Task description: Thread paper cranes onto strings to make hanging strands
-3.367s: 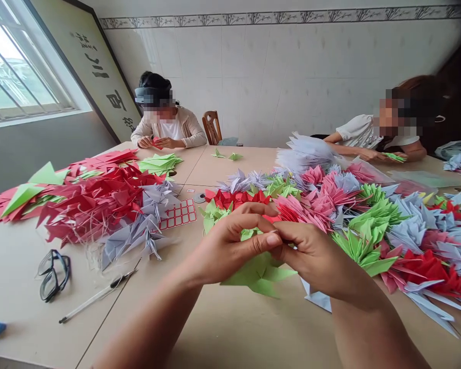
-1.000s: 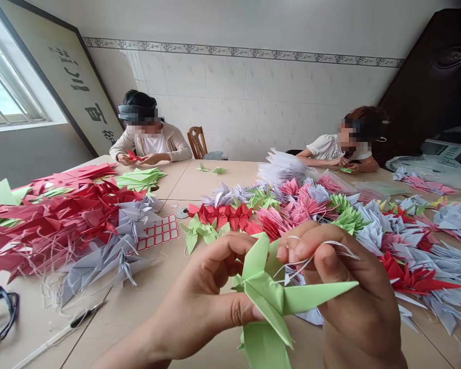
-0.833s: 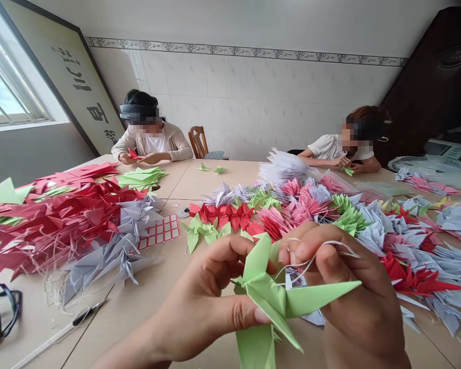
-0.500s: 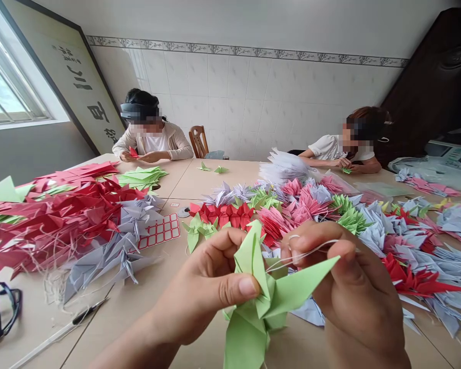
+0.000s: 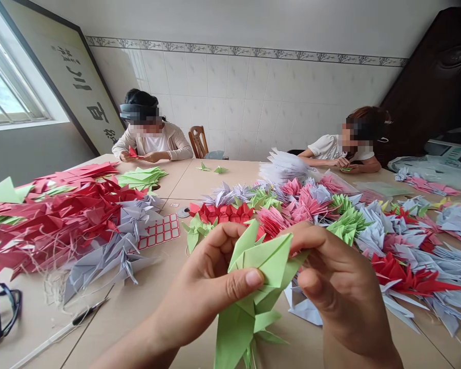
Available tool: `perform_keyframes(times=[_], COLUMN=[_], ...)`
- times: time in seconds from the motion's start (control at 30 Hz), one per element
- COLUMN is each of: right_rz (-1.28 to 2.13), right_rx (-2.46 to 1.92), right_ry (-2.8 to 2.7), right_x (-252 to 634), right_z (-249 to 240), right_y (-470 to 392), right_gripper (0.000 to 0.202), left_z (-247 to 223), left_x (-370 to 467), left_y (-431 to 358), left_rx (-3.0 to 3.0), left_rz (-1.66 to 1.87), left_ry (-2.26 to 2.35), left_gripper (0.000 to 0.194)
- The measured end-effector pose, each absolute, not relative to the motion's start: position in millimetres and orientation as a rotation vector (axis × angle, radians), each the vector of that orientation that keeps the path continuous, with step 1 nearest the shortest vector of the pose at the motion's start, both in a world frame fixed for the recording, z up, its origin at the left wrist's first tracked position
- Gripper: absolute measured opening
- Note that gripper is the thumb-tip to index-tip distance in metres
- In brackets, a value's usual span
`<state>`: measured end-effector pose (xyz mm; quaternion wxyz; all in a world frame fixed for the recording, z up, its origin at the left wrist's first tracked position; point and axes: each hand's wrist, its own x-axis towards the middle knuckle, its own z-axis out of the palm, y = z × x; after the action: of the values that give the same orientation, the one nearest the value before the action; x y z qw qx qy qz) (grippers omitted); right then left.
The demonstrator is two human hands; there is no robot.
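My left hand (image 5: 215,292) is closed on a light green origami crane (image 5: 267,259), its thumb pressed on the folded paper in front of me. More green folded paper hangs below the crane. My right hand (image 5: 338,287) has its bent fingers at the crane's wing on the right side; fingertips are partly hidden behind the paper, and its thumb stands a little away. Beyond my hands lie a green crane (image 5: 195,233) and a row of red cranes (image 5: 218,212). White thread is not visible in my right fingers now.
Piles of red cranes (image 5: 65,215) and pale blue cranes (image 5: 117,251) lie left, with glasses (image 5: 0,312) and a pointed tool (image 5: 80,315) nearer. Many coloured cranes (image 5: 384,230) cover the right side. Two people (image 5: 153,138) (image 5: 338,148) sit across the table (image 5: 149,318).
My right fingers have moved in from the white thread to the crane's wing. The wing that pointed right is now folded up against the crane, which has turned.
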<state>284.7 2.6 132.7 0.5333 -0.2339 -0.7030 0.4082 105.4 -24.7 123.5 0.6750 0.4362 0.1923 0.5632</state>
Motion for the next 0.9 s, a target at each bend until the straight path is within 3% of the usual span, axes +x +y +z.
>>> perform_keyframes(times=[0.47,0.73,0.9], right_rz=[0.850,0.830,0.820], right_rx=[-0.551,-0.574,-0.592], right_ry=[-1.765,-1.790,-1.825], right_x=[281.7,282.1,282.5], right_z=[137.0,140.7,139.8], right_y=[-0.9,-1.6,-0.6], right_gripper=[0.006,0.012,0.016], left_z=[125.2,122.5,123.6], left_x=[106.0,106.2,101.7], left_y=[-33.7,-34.1,-34.1], left_rx=[1.257,1.387,1.688], left_rz=[1.332,1.332,1.625], left_ry=[0.711,0.779,1.049], left_gripper=[0.021,0.023,0.037])
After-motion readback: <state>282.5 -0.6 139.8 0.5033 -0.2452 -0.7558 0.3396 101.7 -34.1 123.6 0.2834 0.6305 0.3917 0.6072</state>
